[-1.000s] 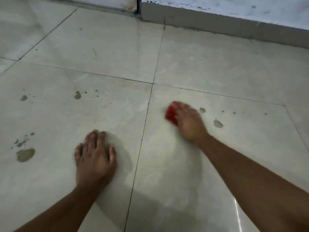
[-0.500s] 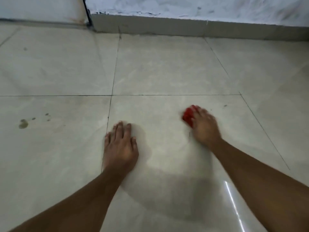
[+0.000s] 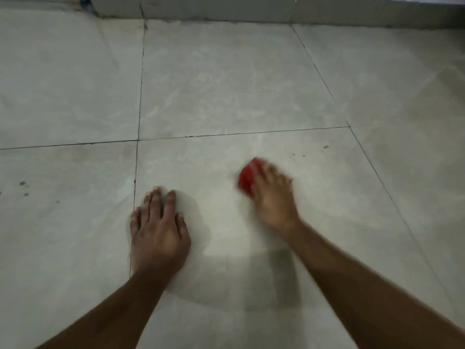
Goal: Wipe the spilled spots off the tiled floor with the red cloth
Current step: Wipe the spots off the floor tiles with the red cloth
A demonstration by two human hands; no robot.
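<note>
The red cloth [image 3: 247, 178] lies bunched on the pale tiled floor [image 3: 226, 84], mostly covered by my right hand [image 3: 274, 197], which is blurred with motion and holds it down against the tile. My left hand [image 3: 158, 227] lies flat on the floor, fingers straight, just right of a grout line. A few small dark spots [image 3: 325, 147] sit to the right of the cloth, and a few more spots [image 3: 23, 183] lie on the tile at the far left.
A grey skirting ledge [image 3: 251, 8] runs along the top of the view where the floor meets the wall. Dark grout lines divide the large tiles. My shadow falls on the tile between my forearms.
The view has swung right and down, so the big spots at the left have left the frame. My right hand has shifted with the cloth across the tile; the two spots beside it are gone.
</note>
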